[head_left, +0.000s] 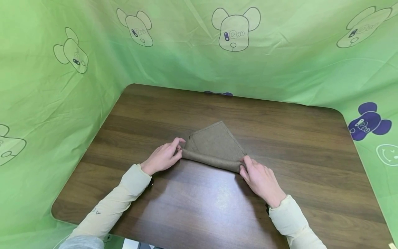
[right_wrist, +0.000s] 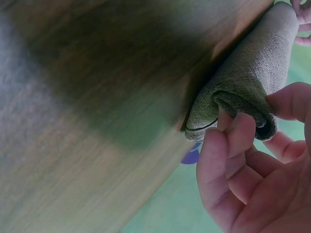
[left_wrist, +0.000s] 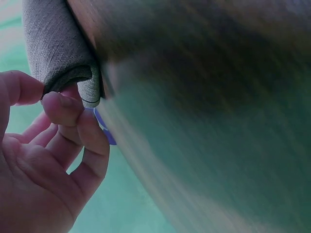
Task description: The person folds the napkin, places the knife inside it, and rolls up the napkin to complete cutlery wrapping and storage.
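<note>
A brown-grey cloth point(head_left: 214, 140) lies on the table, its near edge rolled into a tube and its far part flat, coming to a point away from me. My left hand point(head_left: 164, 155) pinches the left end of the roll between thumb and fingers. At the opposite end, my right hand point(head_left: 259, 178) pinches the roll in the same way. In the left wrist view the rolled cloth point(left_wrist: 60, 43) shows its curled end by the fingertips. The right wrist view shows spiral layers of the cloth point(right_wrist: 243, 73) at the fingers.
A dark wood-grain table point(head_left: 280, 128) with rounded corners carries the cloth. Green curtains point(head_left: 186, 62) printed with bear heads surround it at the back and sides. Below the near edge, a white object point(head_left: 130, 243) is partly in view.
</note>
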A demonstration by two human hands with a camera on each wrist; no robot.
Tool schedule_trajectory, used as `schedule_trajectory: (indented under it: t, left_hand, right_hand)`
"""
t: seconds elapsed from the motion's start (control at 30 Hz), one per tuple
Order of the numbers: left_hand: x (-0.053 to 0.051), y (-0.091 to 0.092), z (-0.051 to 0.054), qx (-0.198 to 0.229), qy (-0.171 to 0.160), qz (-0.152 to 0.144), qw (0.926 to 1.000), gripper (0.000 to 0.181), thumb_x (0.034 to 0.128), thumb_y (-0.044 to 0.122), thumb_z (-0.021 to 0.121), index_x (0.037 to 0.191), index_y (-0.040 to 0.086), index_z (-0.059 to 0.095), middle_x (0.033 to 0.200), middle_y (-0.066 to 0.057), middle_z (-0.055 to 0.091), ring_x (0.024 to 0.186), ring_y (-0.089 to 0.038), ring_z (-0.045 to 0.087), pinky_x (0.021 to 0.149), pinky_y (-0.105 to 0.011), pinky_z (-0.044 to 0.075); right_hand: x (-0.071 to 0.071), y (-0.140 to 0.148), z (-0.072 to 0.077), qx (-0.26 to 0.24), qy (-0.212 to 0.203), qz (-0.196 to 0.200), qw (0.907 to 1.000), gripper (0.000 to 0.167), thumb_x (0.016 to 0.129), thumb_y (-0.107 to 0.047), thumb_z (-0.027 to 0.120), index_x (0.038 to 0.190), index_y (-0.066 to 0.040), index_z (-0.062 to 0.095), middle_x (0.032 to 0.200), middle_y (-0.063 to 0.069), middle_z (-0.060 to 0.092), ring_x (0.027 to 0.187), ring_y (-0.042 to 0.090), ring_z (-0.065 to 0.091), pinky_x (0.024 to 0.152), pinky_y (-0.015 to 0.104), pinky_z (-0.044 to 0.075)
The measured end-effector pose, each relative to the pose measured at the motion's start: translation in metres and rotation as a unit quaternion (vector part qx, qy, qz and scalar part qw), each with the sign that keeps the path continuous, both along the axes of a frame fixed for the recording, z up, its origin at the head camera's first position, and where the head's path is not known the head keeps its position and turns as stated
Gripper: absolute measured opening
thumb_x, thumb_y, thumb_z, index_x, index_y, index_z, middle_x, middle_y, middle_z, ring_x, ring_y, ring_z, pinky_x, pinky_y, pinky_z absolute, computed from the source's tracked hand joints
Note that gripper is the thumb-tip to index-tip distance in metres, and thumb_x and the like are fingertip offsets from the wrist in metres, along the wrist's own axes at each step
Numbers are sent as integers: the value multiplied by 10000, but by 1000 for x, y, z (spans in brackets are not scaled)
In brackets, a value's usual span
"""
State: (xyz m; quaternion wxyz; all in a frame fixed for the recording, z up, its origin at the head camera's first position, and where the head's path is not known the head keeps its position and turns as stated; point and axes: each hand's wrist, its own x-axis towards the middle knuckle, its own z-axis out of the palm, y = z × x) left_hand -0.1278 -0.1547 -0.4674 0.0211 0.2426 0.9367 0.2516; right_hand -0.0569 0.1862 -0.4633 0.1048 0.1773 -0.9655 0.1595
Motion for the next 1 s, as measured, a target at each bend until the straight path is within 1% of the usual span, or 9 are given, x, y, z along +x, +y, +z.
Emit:
schedule_trajectory:
  t: [0.1, 0.37, 0.5, 0.63, 1.0]
  left_hand:
    - [-1, 1, 0, -20, 17, 8, 10000, 347, 912, 119, 508, 1258, 115, 509, 844, 32, 609, 653, -88, 515, 603, -266, 445]
    - [-3, 3, -1, -116, -85, -59, 9999, 370, 937, 111, 466, 1307, 118, 449, 806, 30, 561, 591, -77, 462, 531, -237, 397]
    - [-4, 4, 1, -127, -142, -104, 9998, 377, 947, 107, 455, 1323, 109, 430, 805, 25, 564, 580, -78, 460, 523, -237, 395]
    - [-5, 4, 2, -149, -217, -86, 9996, 379, 953, 112, 447, 1331, 113, 416, 795, 26, 563, 567, -77, 455, 511, -240, 390]
    - [-6, 5, 0, -181, -455, -55, 9988, 391, 953, 117, 439, 1343, 109, 403, 720, 52, 523, 522, -53, 408, 483, -227, 356]
  right_hand:
    - [-1, 0, -1, -14, 24, 1, 10000, 137, 901, -141, 591, 1030, -105, 566, 840, 74, 698, 606, 346, 642, 427, 422, 418]
    - [-3, 0, -2, 18, -108, -27, 9999, 140, 926, -150, 585, 1053, -99, 557, 797, 63, 680, 604, 336, 644, 443, 425, 430]
    - [-4, 0, -2, 39, -158, -56, 9999, 143, 934, -151, 581, 1064, -99, 553, 772, 64, 667, 597, 341, 640, 434, 421, 419]
    - [-5, 0, -2, 60, -212, -115, 9997, 148, 940, -157, 574, 1075, -104, 550, 755, 65, 660, 591, 351, 635, 427, 418, 410]
    - [-7, -2, -3, 52, -377, -215, 9990, 145, 956, -170, 558, 1084, -104, 542, 734, 74, 660, 567, 357, 621, 417, 407, 393]
